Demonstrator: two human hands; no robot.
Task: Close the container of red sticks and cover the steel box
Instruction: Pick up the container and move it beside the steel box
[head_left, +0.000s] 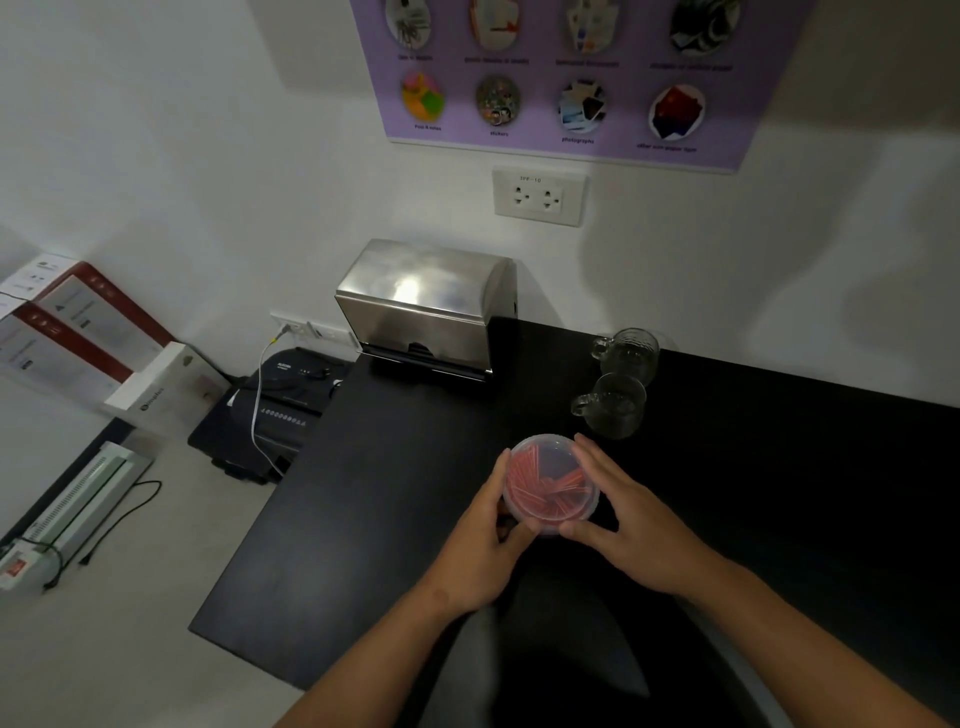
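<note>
One container of red sticks (549, 486), one steel box (423, 306), two glass cups (615, 382); my left hand (480, 553) and right hand (631, 525) clasp the container mid-frame.

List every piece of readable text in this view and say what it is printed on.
"stickers": purple poster, under a round picture.
"photographs": the same poster.
"SPF-10", roughly: wall socket.
Other poster captions, the paper shredder label and the cardboard boxes: too blurred to read.
Container of red sticks: no text.
</note>
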